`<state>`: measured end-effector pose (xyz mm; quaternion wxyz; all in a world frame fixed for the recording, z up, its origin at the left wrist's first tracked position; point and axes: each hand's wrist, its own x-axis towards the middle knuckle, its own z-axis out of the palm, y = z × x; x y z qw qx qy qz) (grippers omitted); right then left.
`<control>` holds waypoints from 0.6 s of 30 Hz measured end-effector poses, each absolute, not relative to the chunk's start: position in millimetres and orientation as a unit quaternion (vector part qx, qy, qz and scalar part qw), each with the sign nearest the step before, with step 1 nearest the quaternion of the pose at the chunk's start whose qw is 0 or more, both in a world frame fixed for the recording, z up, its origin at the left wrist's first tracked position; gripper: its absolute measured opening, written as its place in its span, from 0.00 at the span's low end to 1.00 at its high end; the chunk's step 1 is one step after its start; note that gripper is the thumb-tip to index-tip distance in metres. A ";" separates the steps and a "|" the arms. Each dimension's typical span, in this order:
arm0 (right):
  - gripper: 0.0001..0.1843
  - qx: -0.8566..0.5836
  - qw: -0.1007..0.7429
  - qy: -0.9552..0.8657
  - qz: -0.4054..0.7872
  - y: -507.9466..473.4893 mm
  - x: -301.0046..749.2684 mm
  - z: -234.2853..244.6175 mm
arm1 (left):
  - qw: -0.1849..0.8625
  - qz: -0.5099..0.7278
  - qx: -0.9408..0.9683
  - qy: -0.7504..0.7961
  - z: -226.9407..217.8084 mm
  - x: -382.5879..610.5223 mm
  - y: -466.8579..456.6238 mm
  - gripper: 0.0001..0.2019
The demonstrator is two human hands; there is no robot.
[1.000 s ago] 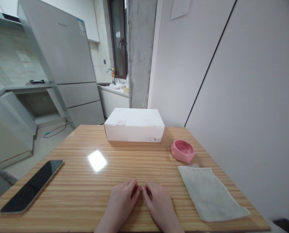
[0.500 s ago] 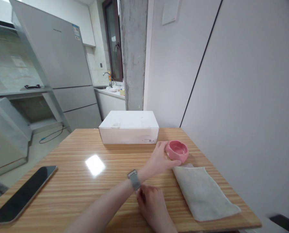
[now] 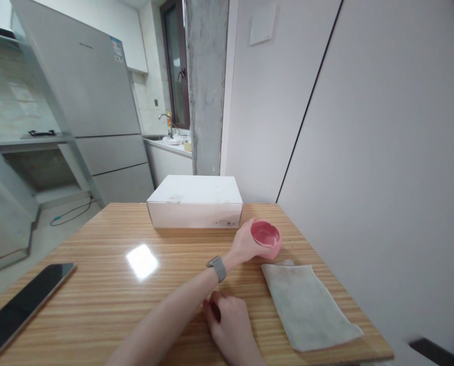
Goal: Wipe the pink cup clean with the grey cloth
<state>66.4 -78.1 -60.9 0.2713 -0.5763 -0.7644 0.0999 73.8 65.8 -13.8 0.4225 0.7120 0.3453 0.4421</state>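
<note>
Two bare hands (image 3: 234, 282) over a striped light-wood tabletop (image 3: 97, 239): the left hand (image 3: 244, 245), reaching across with a grey metal-band watch (image 3: 217, 268) at the wrist, wrapped closely around a small pink ceramic dish (image 3: 265, 235), tilted just above the wood and near a folded grey cloth (image 3: 306, 310). The right hand (image 3: 227, 320) curled low, perhaps around something small and dark red (image 3: 215, 311), too hidden to tell. Step in hand, as judged: lifting the dish, any further move calling for a steady grip on its curved side. Farther off, a closed white cardboard box (image 3: 194, 213); at far left, a black-screened smartphone (image 3: 21, 310).
</note>
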 end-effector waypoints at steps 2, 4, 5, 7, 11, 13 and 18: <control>0.10 -0.573 0.279 -0.766 0.084 -77.8 66.3 -62.6 | 0.416 0.484 0.694 0.333 -6.7 42.0 58.2 0.47; 0.11 -0.567 0.284 -0.770 0.079 -77.3 65.7 -63.1 | 0.398 0.510 0.674 0.357 -0.4 1.4 51.4 0.49; 0.12 -0.563 0.285 -0.772 0.082 -77.1 65.1 -62.8 | 0.385 0.512 0.669 0.376 2.2 -21.1 48.5 0.49; 0.13 -0.558 0.285 -0.774 0.091 -76.8 63.6 -61.5 | 0.348 0.516 0.655 0.427 5.5 -67.7 44.0 0.49; 0.14 -0.568 0.278 -0.769 0.096 -77.1 60.8 -59.0 | 0.237 0.486 0.629 0.559 0.6 -152.1 40.4 0.48; 0.14 -0.572 0.272 -0.768 0.095 -77.3 60.8 -58.4 | 0.187 0.463 0.610 0.615 -7.9 -183.1 41.4 0.47; 0.16 -0.569 0.276 -0.769 0.093 -77.6 61.6 -58.4 | 0.110 0.437 0.582 0.677 -32.3 -222.8 47.8 0.47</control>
